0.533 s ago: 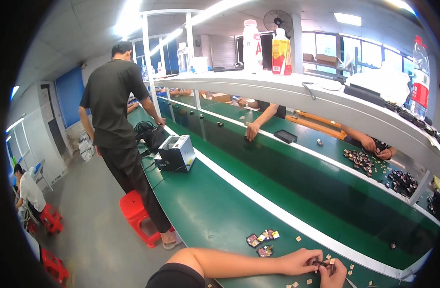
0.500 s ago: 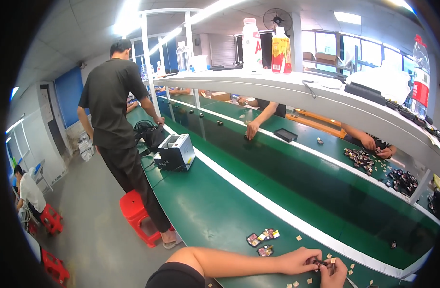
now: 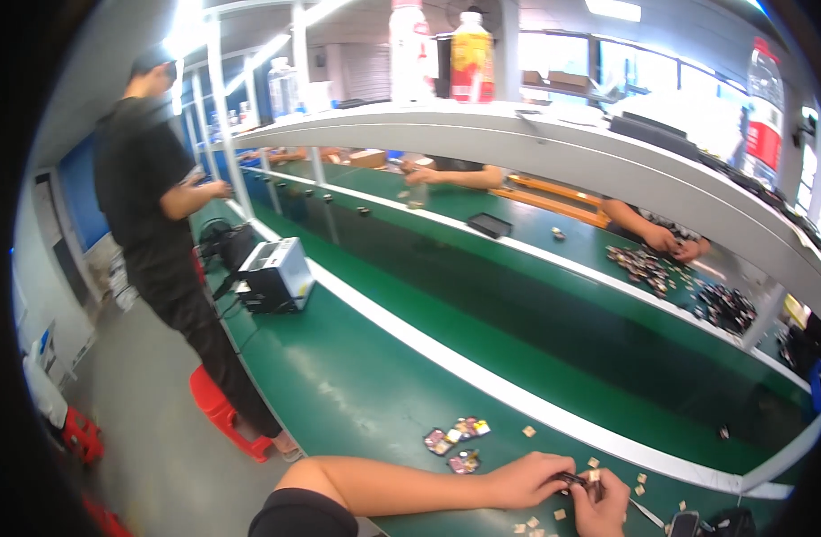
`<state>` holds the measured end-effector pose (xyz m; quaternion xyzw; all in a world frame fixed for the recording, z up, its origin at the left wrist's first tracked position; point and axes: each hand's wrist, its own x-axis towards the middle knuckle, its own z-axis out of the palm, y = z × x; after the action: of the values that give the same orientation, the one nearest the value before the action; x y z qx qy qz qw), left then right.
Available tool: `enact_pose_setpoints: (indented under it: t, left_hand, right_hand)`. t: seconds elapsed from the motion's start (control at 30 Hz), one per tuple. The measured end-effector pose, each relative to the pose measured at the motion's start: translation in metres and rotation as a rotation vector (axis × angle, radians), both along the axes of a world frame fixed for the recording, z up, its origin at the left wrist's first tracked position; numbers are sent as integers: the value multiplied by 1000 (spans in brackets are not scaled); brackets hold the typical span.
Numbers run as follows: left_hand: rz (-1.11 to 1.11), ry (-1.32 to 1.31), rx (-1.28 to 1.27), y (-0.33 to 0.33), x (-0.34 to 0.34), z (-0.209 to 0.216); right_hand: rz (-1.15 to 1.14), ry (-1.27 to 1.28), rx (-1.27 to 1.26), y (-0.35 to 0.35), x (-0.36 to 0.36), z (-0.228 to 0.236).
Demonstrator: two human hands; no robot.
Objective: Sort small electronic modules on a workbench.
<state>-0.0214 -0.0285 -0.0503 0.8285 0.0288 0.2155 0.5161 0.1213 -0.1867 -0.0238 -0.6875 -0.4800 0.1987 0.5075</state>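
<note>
My left hand (image 3: 528, 481) reaches in from the lower edge, its fingers pinching a small black part (image 3: 569, 480). Close against it, my right hand (image 3: 604, 504) is closed on the same part, with a small tan square (image 3: 594, 476) showing at its fingertips. The fingers cover most of the part. Beside my right hand, a thin pointed metal tool (image 3: 645, 513) lies on the green bench. Left of my hands sits a small group of dark-framed parts (image 3: 462, 430) with coloured insides. Small tan squares (image 3: 533, 523) are scattered around both hands.
Beyond a white rail (image 3: 410, 345) runs a green conveyor belt (image 3: 446, 304) carrying small black parts. A black-and-white box device (image 3: 276, 276) stands farther left, near a standing person (image 3: 151, 197). Overhead, a white shelf (image 3: 482, 128) holds bottles. Co-workers sit opposite, one by piled parts (image 3: 647, 268).
The whole view has shifted, moving the scene left in the picture. The standing person has raised a hand off the bench; a co-worker's hand has withdrawn from the belt. My hands keep their grip.
</note>
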Motion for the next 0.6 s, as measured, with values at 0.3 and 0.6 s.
enact_pose_setpoints:
  t: [0.3, 0.6]
  left_hand:
    - [143, -12, 33, 3, 1, 8]
    - [316, 183, 310, 62, 82, 24]
  right_hand:
    - [-99, 34, 124, 2, 8, -28]
    - [39, -261, 96, -8, 14, -13]
